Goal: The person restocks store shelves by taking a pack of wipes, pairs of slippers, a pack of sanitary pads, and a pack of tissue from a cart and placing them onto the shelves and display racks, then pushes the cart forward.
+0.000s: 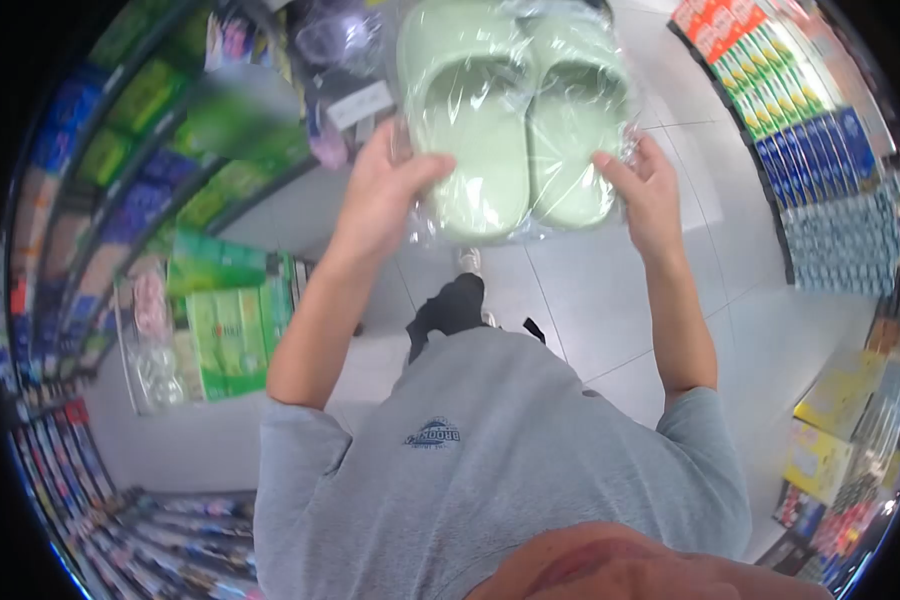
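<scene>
A pair of pale green slippers [485,150] in a clear plastic bag is held out in front of me, at the top of the view. My left hand [390,180] grips the bag's left edge, thumb on top near the heel of the left slipper. On the other side my right hand [645,185] pinches the right edge, its thumb against the right slipper. The fingers of both hands are partly hidden under the bag. Just left of the bag, a white price label [360,105] shows on a shelf edge.
Shelves with green and purple packs [150,190] run along the left. A green multipack [232,340] stands low beside them. Stacked blue boxes [815,160] and yellow cartons [830,430] line the right side. Grey floor tiles [610,300] lie between.
</scene>
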A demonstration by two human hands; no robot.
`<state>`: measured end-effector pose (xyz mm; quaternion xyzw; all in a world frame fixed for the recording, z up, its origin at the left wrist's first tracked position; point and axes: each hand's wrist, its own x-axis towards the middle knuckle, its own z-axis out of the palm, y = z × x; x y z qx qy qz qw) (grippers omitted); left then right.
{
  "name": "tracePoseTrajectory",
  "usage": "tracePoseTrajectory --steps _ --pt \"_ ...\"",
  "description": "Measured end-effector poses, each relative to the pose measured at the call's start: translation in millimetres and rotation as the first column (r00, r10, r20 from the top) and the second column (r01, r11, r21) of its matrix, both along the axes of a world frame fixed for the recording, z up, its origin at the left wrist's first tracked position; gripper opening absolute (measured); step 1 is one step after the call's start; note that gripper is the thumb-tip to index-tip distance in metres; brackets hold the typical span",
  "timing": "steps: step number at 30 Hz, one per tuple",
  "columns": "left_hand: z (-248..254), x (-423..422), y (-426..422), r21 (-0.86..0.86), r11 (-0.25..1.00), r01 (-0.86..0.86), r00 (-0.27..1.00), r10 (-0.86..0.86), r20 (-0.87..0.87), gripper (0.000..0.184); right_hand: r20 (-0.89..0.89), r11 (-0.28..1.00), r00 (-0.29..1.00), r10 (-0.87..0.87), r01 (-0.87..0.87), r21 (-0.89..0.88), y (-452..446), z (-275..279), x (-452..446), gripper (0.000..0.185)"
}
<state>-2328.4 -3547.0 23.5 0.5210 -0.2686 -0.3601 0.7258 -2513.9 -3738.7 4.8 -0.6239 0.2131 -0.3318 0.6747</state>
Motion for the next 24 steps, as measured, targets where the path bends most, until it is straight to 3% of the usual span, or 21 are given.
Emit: tracePoseTrajectory --steps 3,9,16,24 --pt "-22.3 6.9 -33.8 0.111 0.986 0.125 0.990 -0.117 -0.076 0.048 -0.082 0.998 0.996 -0.040 0.043 0.035 -22.9 -13.1 -10.0 0.051" --pt "-64.4 33.6 -62.6 0.136 0.956 0.260 0.962 -0.245 -0.118 0.047 -0.173 0.996 0.983 -0.059 0.070 0.062 -40.4 -42.1 -0.7 0.047" --pt "-65.2 78.0 -148.1 0.074 0.971 0.228 0.965 -0.215 -0.148 0.054 -0.173 0.997 0.982 -0.070 0.075 0.021 -123.8 -25.6 48.7 0.047" --pt "-64.4 111.5 -174.5 0.055 0.972 0.228 0.960 -0.216 -0.177 0.057 -0.112 0.999 0.993 -0.046 0.044 -0.018 -156.2 -34.2 92.9 0.050"
